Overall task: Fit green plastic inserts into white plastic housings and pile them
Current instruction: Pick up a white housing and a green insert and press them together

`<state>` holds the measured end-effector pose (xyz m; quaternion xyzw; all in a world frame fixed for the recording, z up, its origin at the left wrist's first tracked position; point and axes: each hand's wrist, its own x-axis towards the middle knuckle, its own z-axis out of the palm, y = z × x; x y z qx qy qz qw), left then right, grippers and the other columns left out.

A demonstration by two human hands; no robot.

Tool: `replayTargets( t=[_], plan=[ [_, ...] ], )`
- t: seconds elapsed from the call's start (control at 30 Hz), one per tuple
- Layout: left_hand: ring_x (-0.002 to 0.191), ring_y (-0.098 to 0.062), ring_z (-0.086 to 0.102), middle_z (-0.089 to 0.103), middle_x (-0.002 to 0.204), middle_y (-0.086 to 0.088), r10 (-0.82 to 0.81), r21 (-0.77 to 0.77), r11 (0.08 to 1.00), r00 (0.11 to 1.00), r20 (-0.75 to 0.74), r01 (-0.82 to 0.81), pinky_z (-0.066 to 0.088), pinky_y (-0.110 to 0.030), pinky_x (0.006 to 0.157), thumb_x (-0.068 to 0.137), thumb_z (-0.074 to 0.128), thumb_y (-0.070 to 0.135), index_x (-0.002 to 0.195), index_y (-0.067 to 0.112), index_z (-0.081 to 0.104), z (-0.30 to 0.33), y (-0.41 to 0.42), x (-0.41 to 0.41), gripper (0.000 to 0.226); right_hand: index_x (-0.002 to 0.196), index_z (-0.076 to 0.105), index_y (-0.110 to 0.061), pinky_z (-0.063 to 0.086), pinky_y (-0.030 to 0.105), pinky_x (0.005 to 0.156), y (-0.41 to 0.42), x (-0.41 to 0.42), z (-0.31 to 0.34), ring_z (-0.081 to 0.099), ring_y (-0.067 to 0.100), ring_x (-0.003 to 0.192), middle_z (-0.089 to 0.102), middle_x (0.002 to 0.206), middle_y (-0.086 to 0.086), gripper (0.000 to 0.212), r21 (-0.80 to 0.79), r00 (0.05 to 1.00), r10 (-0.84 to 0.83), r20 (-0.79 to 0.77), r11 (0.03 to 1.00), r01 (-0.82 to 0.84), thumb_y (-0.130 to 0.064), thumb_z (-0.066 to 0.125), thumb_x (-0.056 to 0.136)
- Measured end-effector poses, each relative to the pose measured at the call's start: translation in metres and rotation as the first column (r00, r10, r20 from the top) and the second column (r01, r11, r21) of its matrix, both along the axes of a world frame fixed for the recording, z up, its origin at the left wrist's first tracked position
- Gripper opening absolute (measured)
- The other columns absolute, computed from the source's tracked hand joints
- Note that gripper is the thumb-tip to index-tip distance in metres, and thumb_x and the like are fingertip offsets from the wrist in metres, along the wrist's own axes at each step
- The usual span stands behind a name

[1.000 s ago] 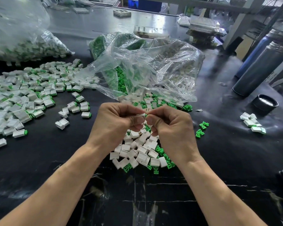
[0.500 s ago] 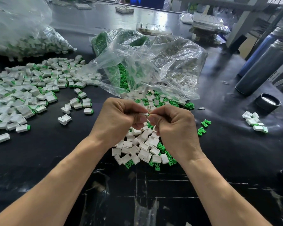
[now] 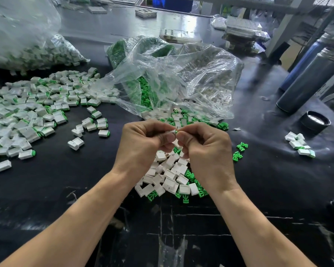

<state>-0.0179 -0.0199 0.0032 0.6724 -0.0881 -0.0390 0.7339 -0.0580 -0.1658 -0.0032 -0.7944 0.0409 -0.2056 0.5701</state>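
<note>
I see my left grip (image 3: 143,143) and right grip (image 3: 206,149) meeting fingertip to fingertip above the counter (image 3: 258,180), both curled tight; the left pinches a white housing (image 3: 173,132), while the right pinches something too small and hidden for me to tell. Directly beneath them lies a heap of loose housings (image 3: 168,178) mixed with green inserts (image 3: 189,175). Just beyond the grips sits a clear bag (image 3: 181,78) holding more parts. Far to the left spreads the pile (image 3: 27,110) of assembled pieces.
</note>
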Motion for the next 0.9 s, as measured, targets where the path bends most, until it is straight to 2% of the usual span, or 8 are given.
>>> replayTargets(
  t=[0.1, 0.2, 0.3, 0.43, 0.5, 0.63, 0.73, 0.9],
  plan=[
    [0.058, -0.015, 0.069, 0.076, 0.071, -0.009, -0.037, 0.096, 0.995, 0.996, 0.079, 0.029, 0.057, -0.021, 0.058, 0.082, 0.074, -0.013, 0.086, 0.007, 0.078, 0.0015, 0.0026, 0.0015, 0.021, 0.083, 0.079, -0.019, 0.046, 0.016, 0.055, -0.0067, 0.0007, 0.0017, 0.061, 0.003, 0.059, 0.07, 0.066, -0.012, 0.014, -0.181, 1.0, 0.014, 0.015, 0.983, -0.011, -0.007, 0.078, 0.089],
    [0.057, -0.009, 0.069, 0.075, 0.068, -0.002, -0.055, 0.141, 0.989, 0.989, 0.137, 0.036, 0.055, -0.017, 0.057, 0.082, 0.07, -0.019, 0.084, 0.009, 0.078, 0.0032, 0.0036, 0.0001, 0.029, 0.084, 0.08, -0.015, 0.038, 0.008, 0.056, -0.0076, 0.0003, 0.0037, 0.058, 0.0, 0.06, 0.068, 0.068, -0.015, 0.011, -0.327, 0.998, 0.006, 0.06, 0.945, 0.014, -0.005, 0.079, 0.087],
    [0.057, -0.01, 0.069, 0.075, 0.068, -0.005, -0.046, 0.13, 0.991, 0.989, 0.138, 0.028, 0.055, -0.018, 0.057, 0.083, 0.068, -0.021, 0.086, 0.004, 0.078, 0.0035, 0.0038, -0.0008, 0.027, 0.084, 0.08, -0.016, 0.039, 0.011, 0.055, -0.0082, -0.0007, 0.0054, 0.059, 0.003, 0.059, 0.069, 0.068, -0.013, 0.011, -0.287, 0.998, 0.008, 0.064, 0.958, 0.011, -0.005, 0.079, 0.088],
    [0.056, -0.017, 0.068, 0.075, 0.07, -0.011, -0.032, 0.098, 0.995, 0.991, 0.128, 0.019, 0.059, -0.026, 0.058, 0.083, 0.072, -0.017, 0.088, 0.0, 0.078, 0.0016, 0.0018, 0.0017, 0.019, 0.08, 0.078, -0.022, 0.053, 0.037, 0.053, -0.007, 0.0012, 0.0035, 0.06, 0.012, 0.056, 0.069, 0.064, -0.009, 0.019, -0.141, 0.999, 0.016, 0.043, 0.99, -0.01, -0.006, 0.077, 0.088],
    [0.058, -0.02, 0.068, 0.076, 0.073, -0.012, -0.028, 0.087, 0.996, 0.992, 0.127, 0.017, 0.061, -0.03, 0.061, 0.083, 0.074, -0.013, 0.091, -0.001, 0.078, 0.0007, 0.0007, 0.0033, 0.015, 0.077, 0.075, -0.027, 0.057, 0.043, 0.056, -0.0051, 0.0028, 0.0024, 0.061, 0.015, 0.058, 0.069, 0.066, -0.009, 0.026, -0.062, 1.0, 0.011, 0.017, 0.998, -0.01, -0.005, 0.075, 0.09],
    [0.068, -0.02, 0.072, 0.078, 0.083, -0.011, -0.061, 0.045, 0.997, 0.992, 0.11, 0.056, 0.062, -0.028, 0.068, 0.085, 0.075, -0.005, 0.1, 0.002, 0.077, 0.0, 0.0018, 0.0076, 0.016, 0.084, 0.075, -0.027, 0.056, 0.035, 0.056, -0.0053, 0.0065, 0.0027, 0.062, 0.011, 0.059, 0.07, 0.069, -0.014, 0.02, -0.062, 0.999, -0.013, 0.05, 0.998, 0.016, -0.009, 0.076, 0.091],
    [0.076, -0.023, 0.073, 0.077, 0.088, -0.012, -0.105, -0.013, 0.994, 0.993, 0.061, 0.106, 0.063, -0.033, 0.076, 0.087, 0.073, 0.002, 0.11, 0.007, 0.075, -0.001, 0.0062, 0.0077, 0.024, 0.092, 0.076, -0.022, 0.053, 0.022, 0.059, -0.0069, 0.0066, -0.0002, 0.065, 0.007, 0.064, 0.071, 0.076, -0.017, 0.012, -0.121, 0.994, -0.016, 0.11, 0.992, 0.029, -0.01, 0.076, 0.091],
    [0.085, -0.03, 0.074, 0.074, 0.091, -0.015, -0.101, 0.019, 0.995, 0.986, 0.131, 0.099, 0.063, -0.04, 0.082, 0.086, 0.071, -0.012, 0.11, 0.009, 0.072, -0.0025, 0.0056, 0.0064, 0.032, 0.091, 0.075, -0.026, 0.058, 0.03, 0.063, -0.0043, 0.0047, -0.0038, 0.068, 0.009, 0.067, 0.073, 0.078, -0.013, 0.014, -0.058, 0.999, -0.004, 0.044, 0.998, 0.006, -0.013, 0.075, 0.094]
  ],
)
